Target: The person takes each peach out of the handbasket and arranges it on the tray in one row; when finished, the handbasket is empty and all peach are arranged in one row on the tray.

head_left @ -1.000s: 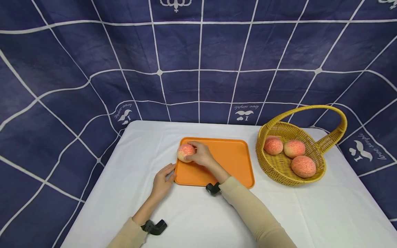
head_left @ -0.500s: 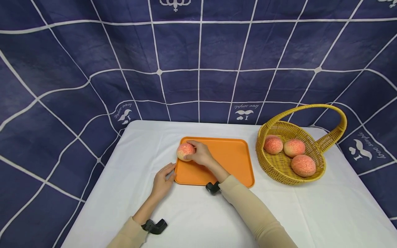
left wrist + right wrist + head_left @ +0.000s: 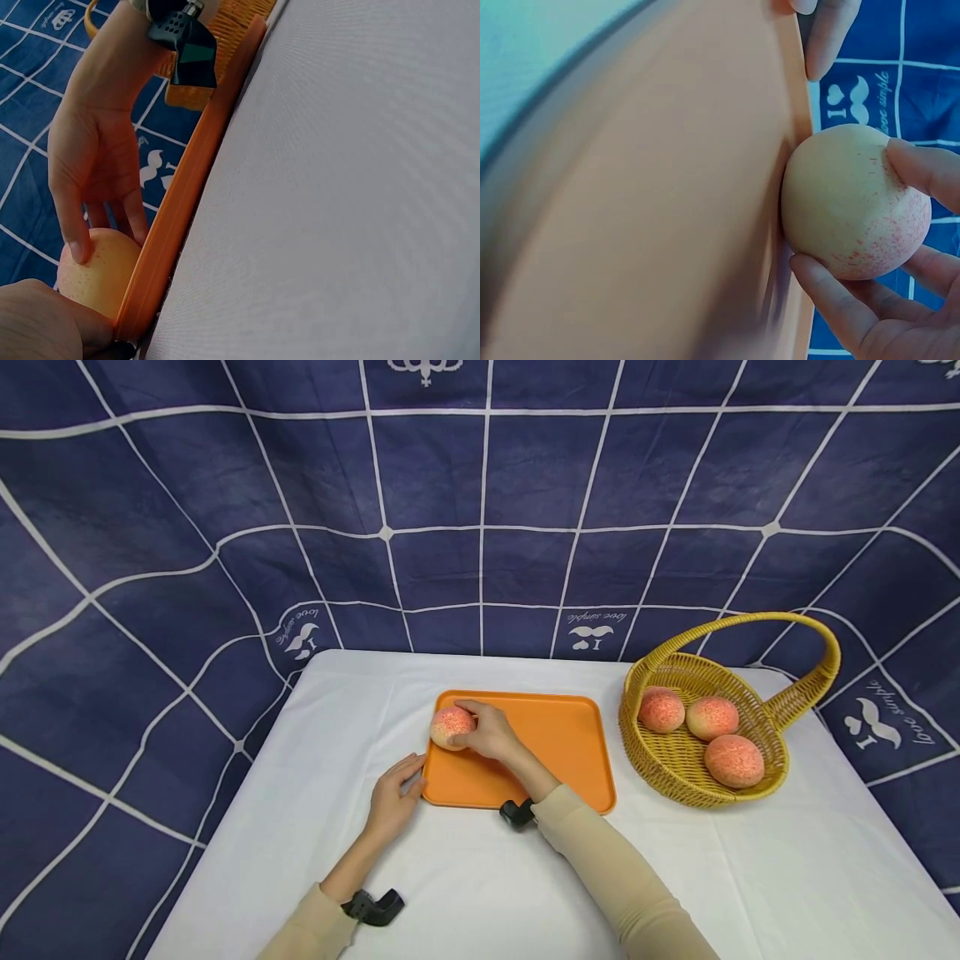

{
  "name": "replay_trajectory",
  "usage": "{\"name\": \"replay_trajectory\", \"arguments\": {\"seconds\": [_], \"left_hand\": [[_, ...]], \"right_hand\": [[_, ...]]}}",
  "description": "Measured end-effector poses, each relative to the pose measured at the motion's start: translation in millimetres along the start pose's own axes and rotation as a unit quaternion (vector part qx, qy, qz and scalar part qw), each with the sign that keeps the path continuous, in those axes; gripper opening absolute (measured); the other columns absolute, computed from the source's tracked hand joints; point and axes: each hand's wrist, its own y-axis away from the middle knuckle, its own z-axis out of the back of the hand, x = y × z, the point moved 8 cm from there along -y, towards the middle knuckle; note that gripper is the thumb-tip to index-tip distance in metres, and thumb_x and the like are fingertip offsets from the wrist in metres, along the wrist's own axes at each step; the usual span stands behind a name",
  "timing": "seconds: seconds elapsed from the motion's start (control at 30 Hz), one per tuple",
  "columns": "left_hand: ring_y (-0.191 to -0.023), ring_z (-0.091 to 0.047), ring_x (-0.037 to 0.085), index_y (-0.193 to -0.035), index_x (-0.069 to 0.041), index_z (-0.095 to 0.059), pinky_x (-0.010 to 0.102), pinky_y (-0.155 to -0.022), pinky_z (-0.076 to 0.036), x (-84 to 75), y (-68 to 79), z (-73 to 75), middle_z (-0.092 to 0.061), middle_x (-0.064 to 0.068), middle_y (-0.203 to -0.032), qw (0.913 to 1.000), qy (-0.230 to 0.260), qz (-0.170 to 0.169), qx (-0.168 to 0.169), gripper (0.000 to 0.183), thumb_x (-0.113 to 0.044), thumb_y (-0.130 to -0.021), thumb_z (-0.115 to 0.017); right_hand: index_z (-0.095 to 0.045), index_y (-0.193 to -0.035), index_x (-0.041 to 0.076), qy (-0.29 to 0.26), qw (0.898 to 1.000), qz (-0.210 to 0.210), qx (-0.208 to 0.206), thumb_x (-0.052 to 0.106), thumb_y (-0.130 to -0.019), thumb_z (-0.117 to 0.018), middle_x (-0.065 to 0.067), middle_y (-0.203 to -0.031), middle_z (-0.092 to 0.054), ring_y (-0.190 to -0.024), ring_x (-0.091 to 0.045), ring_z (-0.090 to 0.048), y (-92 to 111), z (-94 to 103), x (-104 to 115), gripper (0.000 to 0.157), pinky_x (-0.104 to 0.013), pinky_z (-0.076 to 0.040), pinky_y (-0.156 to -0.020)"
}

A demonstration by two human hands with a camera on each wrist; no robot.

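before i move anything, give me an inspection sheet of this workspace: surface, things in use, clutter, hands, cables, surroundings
surface: table under a white cloth, with light creases
tray: orange, low rim, flat on the cloth
peach: at the tray's far left corner, in the right hand's grip
basket: yellow, woven, tall handle, right of the tray, with three more peaches inside
clutter: nothing seen
left hand: fingers at the tray's left edge
right hand: thumb and fingers round the peach
wrist gear: black camera on the left wrist, another camera on the right
cables: nothing seen
surroundings: blue curtain with white lines, behind and at both sides
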Motion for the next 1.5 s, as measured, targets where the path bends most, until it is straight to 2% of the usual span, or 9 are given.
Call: {"name": "replay_trajectory", "arguments": {"seconds": [0.27,0.47,0.7,0.87,0.97,1.13,1.27,1.37,1.5], "left_hand": [[-0.136,-0.046,0.035,-0.131,0.000,-0.060,0.052,-0.117,-0.031,1.5,0.6,-2.2,-0.055,0.019,-0.140,1.0000,-0.003,0.004,0.002,0.040,-0.003,-0.091,-0.063],[-0.131,-0.050,0.039,-0.128,0.001,-0.063,0.056,-0.111,-0.037,-0.3,1.9,-1.6,-0.058,0.022,-0.135,0.9993,-0.017,-0.023,-0.022,0.040,0.000,-0.088,-0.064],[-0.133,-0.048,0.038,-0.129,0.001,-0.062,0.056,-0.113,-0.035,0.6,1.9,-0.3,-0.057,0.021,-0.137,0.9997,-0.006,-0.015,-0.019,0.040,0.000,-0.089,-0.064],[-0.134,-0.048,0.036,-0.130,0.001,-0.061,0.053,-0.115,-0.034,2.8,1.1,-0.3,-0.056,0.020,-0.139,0.9999,-0.003,-0.002,-0.012,0.040,0.000,-0.090,-0.064],[-0.135,-0.047,0.035,-0.130,0.001,-0.061,0.052,-0.116,-0.033,3.5,0.7,-0.6,-0.056,0.020,-0.139,0.9999,0.000,0.003,-0.010,0.040,0.000,-0.090,-0.064],[-0.136,-0.046,0.035,-0.131,0.001,-0.060,0.052,-0.117,-0.032,2.6,-0.3,-1.0,-0.055,0.020,-0.140,1.0000,0.003,0.004,-0.006,0.041,-0.001,-0.091,-0.064],[-0.136,-0.046,0.035,-0.131,0.000,-0.060,0.052,-0.117,-0.032,1.1,-1.1,-0.7,-0.054,0.020,-0.141,1.0000,0.003,0.002,-0.004,0.041,-0.001,-0.091,-0.064],[-0.136,-0.046,0.034,-0.131,0.000,-0.060,0.051,-0.117,-0.032,1.1,-1.8,-0.1,-0.054,0.020,-0.141,1.0000,0.004,0.004,-0.006,0.041,-0.001,-0.091,-0.064],[-0.136,-0.046,0.034,-0.131,0.000,-0.060,0.051,-0.117,-0.032,2.2,-2.9,0.0,-0.054,0.019,-0.141,0.9999,0.009,0.008,-0.007,0.041,0.000,-0.091,-0.064]], "right_hand": [[-0.046,-0.146,0.012,-0.001,1.000,-0.002,0.009,0.022,-0.079,-0.082,-0.016,-0.139,-0.056,-0.123,-0.031,-0.057,5.1,3.0,-2.7,0.076,-0.043,-0.050,-0.102],[-0.044,-0.147,0.011,-0.026,0.999,0.023,-0.003,0.024,-0.080,-0.081,-0.020,-0.144,-0.051,-0.126,-0.036,-0.056,21.3,20.2,1.5,0.078,-0.047,-0.050,-0.102],[-0.047,-0.146,0.012,-0.090,0.994,0.059,-0.011,0.017,-0.079,-0.081,-0.017,-0.145,-0.050,-0.129,-0.036,-0.053,63.1,51.5,10.4,0.075,-0.048,-0.049,-0.103],[-0.048,-0.144,0.011,-0.095,0.991,0.092,-0.014,0.016,-0.080,-0.081,-0.015,-0.143,-0.052,-0.128,-0.036,-0.054,102.0,78.1,12.7,0.071,-0.050,-0.049,-0.104],[-0.049,-0.143,0.007,-0.095,0.989,0.107,-0.025,0.014,-0.081,-0.080,-0.017,-0.142,-0.053,-0.127,-0.038,-0.054,121.6,96.9,6.3,0.069,-0.053,-0.048,-0.103],[-0.049,-0.140,-0.001,-0.081,0.989,0.099,-0.073,0.009,-0.082,-0.078,-0.021,-0.140,-0.054,-0.124,-0.037,-0.056,147.8,134.9,-16.8,0.066,-0.049,-0.050,-0.100],[-0.050,-0.138,-0.005,-0.082,0.985,0.086,-0.123,0.005,-0.083,-0.076,-0.022,-0.137,-0.054,-0.120,-0.018,-0.060,167.7,170.0,-35.0,0.062,-0.033,-0.054,-0.096],[-0.049,-0.138,-0.006,-0.077,0.980,0.078,-0.164,0.003,-0.085,-0.074,-0.012,-0.134,-0.058,-0.114,-0.001,-0.060,182.7,198.5,-47.1,0.060,-0.018,-0.054,-0.090],[-0.048,-0.140,-0.004,-0.027,0.970,0.039,-0.240,0.008,-0.087,-0.073,-0.008,-0.129,-0.059,-0.107,0.011,-0.057,203.7,236.1,-66.0,0.060,-0.007,-0.051,-0.083]]}}
